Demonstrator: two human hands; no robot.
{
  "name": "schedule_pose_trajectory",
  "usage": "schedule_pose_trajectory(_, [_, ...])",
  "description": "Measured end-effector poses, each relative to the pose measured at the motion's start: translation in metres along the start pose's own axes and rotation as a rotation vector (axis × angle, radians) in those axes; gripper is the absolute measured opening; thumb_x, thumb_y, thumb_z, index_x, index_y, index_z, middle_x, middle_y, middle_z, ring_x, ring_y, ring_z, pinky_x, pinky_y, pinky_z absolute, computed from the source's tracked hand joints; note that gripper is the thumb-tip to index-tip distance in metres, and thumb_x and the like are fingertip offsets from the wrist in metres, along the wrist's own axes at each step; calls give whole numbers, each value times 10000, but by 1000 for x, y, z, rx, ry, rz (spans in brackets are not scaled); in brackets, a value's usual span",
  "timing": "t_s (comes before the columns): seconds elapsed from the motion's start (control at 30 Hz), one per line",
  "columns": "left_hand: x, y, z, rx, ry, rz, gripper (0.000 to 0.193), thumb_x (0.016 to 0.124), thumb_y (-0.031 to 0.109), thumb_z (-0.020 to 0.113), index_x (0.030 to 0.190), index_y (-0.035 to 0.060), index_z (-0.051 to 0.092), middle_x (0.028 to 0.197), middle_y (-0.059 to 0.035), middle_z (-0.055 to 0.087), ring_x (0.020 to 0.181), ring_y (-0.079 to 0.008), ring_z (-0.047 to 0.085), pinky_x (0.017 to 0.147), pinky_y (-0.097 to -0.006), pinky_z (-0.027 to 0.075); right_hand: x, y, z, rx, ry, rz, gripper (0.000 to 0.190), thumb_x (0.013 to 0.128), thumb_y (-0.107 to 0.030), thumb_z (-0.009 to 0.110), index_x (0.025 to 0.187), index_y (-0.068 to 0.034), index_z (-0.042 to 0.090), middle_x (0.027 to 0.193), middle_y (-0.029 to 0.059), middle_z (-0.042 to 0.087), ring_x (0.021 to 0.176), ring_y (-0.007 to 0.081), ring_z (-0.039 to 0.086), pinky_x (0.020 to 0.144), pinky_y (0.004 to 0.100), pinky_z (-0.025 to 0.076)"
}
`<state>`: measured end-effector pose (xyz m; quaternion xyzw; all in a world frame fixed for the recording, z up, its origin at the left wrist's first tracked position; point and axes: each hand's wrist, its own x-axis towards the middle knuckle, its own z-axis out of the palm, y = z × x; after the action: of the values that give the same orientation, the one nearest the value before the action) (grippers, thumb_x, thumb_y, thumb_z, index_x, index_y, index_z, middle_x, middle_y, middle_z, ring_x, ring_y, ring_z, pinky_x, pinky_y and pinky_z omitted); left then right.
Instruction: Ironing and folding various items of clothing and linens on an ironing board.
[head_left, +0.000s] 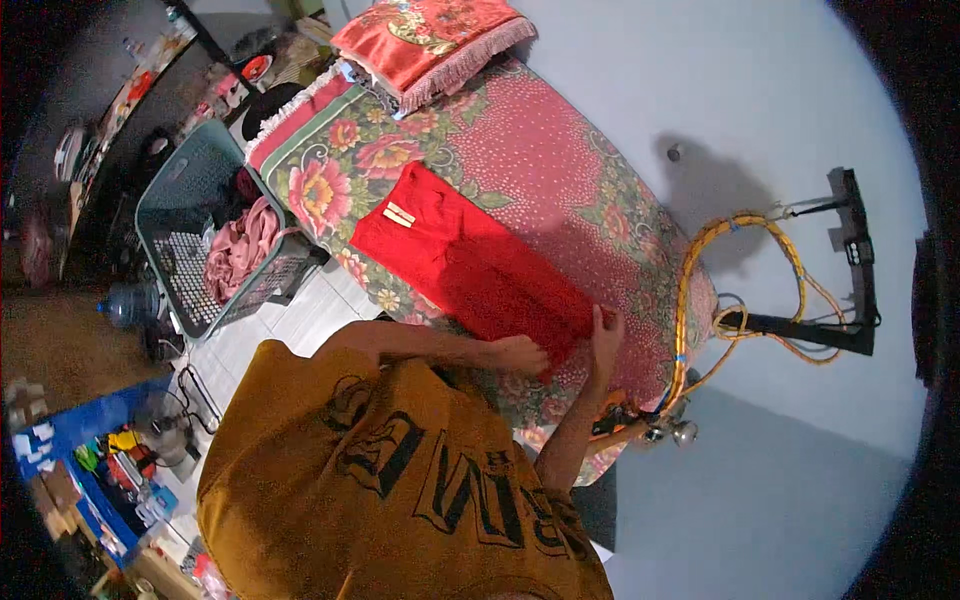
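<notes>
A red garment, folded long and flat, lies on a table covered with a flowered cloth. Two pale labels show near its far left end. At the garment's near right end, my left hand rests on its lower edge with the fingers curled. My right hand is at the right corner of the same end, thumb and fingers close to the fabric. Whether either hand pinches the cloth is too small to tell.
A red fringed cushion sits at the table's far end. A grey-green basket with pink cloth stands to the left. At the right are an iron, its yellow hose and a black wall bracket.
</notes>
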<state>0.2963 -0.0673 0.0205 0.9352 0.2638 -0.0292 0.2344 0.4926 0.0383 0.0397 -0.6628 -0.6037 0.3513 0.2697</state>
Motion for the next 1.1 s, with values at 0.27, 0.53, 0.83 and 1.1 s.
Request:
schedule_pose_trajectory(0.27, [-54, 41, -67, -733, 502, -79, 482, 803, 208, 646, 1221, 12, 510, 1140, -196, 579, 1064, -373, 589, 838, -474, 506, 9, -99, -70, 218, 2, -111, 334, 937, -287, 613, 1161, -48, 554, 909, 78, 598, 794, 188, 581, 714, 304, 478])
schedule_pose_trajectory(0.53, [-154, -6, 21, -1219, 1386, -1101, 566, 849, 174, 620, 1335, -33, 417, 1099, -190, 623, 1003, -310, 602, 866, -427, 475, 45, -208, 169, 569, -561, -44, 360, 916, -185, 639, 1199, -64, 453, 951, 111, 580, 612, 179, 631, 485, 295, 554])
schedule_pose_trajectory(0.83, [-149, -17, 24, -242, 1120, -1075, 802, 829, 434, 639, 1448, 31, 326, 1502, -247, 271, 1412, -406, 220, 1160, -470, 219, 26, -167, 217, -260, -198, -1066, 327, 919, -224, 587, 1184, -34, 596, 1101, 234, 618, 1007, 406, 570, 894, 489, 440])
schedule_pose_trajectory(1.1, [-126, 0, 24, 116, 511, -1087, 1137, 685, 746, 650, 1532, 182, 142, 1582, -195, -9, 1462, -360, 33, 1166, -543, 117, 17, -93, 199, -656, -355, -952, 557, 983, -495, 422, 1479, -247, 359, 1547, 190, 221, 1402, 388, 244, 1096, 591, 225])
